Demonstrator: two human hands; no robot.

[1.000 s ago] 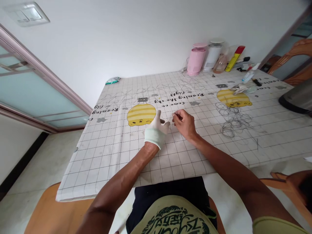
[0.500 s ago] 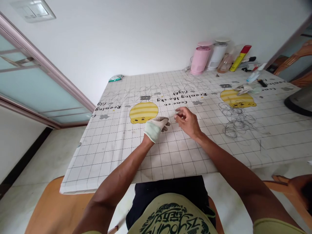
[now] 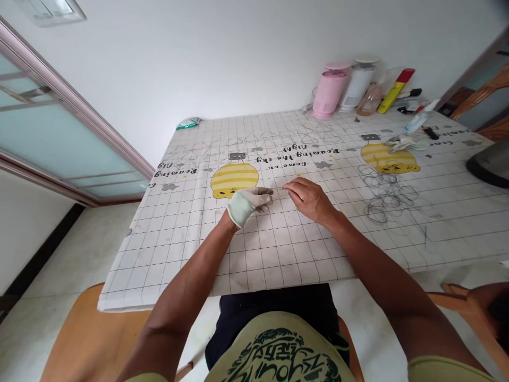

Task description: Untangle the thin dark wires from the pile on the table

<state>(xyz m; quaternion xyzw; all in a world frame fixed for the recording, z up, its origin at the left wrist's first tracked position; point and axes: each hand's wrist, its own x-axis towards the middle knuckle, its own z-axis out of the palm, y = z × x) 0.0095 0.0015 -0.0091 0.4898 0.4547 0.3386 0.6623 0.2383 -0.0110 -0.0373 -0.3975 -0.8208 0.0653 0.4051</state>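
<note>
My left hand point(image 3: 251, 202) wears a pale work glove. Its fingers are curled and pressed together over the table, just below the yellow striped print of the cloth. Bare, my right hand point(image 3: 310, 199) faces it across a small gap, thumb and fingers pinched. Whatever either hand grips is too fine to make out. To the right, a loose tangle of dark thread point(image 3: 377, 207) lies on the checked tablecloth point(image 3: 270, 260). More fine strands trail along the back of the table.
At the back right stand a pink cylinder device point(image 3: 330, 93), a white one point(image 3: 353, 87), a bottle point(image 3: 369, 101) and a yellow-red tube point(image 3: 395, 91). A crumpled glove point(image 3: 401, 142) and a spray bottle point(image 3: 421, 116) are nearer. A dark pot point(image 3: 491, 164) sits at the right edge.
My right hand's fingers have closed from a looser curl into a pinch. The gloved left hand has shifted slightly left. The view has tilted a little.
</note>
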